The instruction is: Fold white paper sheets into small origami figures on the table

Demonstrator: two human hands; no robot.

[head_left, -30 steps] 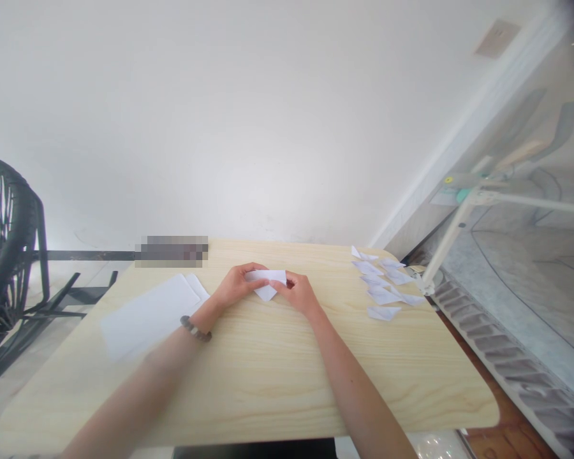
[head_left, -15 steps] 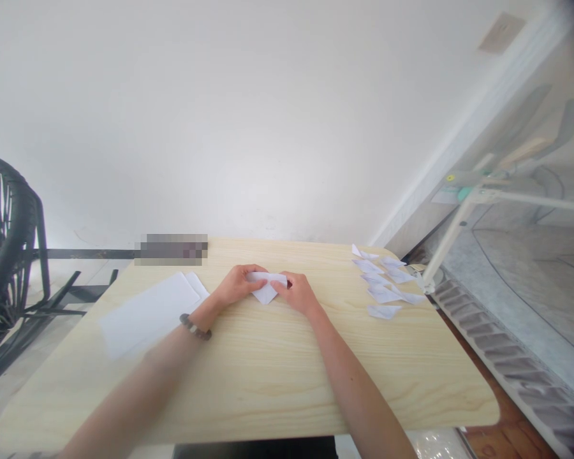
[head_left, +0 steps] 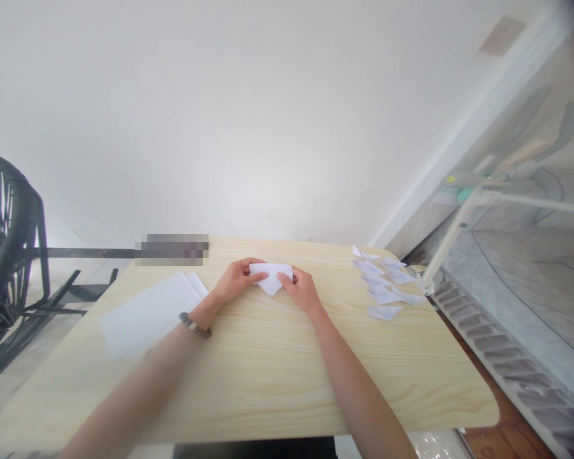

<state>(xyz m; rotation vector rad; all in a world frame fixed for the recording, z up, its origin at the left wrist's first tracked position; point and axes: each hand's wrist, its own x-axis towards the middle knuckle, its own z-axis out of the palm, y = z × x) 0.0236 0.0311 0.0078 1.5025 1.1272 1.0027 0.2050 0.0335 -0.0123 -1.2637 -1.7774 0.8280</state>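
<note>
Between my two hands is a folded piece of white paper (head_left: 272, 278), its straight edge at the top and a point facing me. My left hand (head_left: 236, 280) pinches its left end, thumb on the front and fingers behind. On the other end, my right hand (head_left: 302, 289) grips in the same way, thumb pressed on the near face. The fingers behind the paper are partly hidden. Several small folded paper pieces (head_left: 381, 292) lie in rows at the table's right side. Flat white sheets (head_left: 148, 312) rest to the left, near my beaded bracelet.
The light wooden table (head_left: 268, 382) stands against a white wall (head_left: 268, 127). A blurred dark object (head_left: 172, 250) sits at its back left edge. Beyond the left side is a dark woven chair (head_left: 14, 255); a white metal frame (head_left: 452, 242) stands at the right.
The folded paper has risen slightly and turned more of its front face toward me. My hands have spread a little apart along its top edge.
</note>
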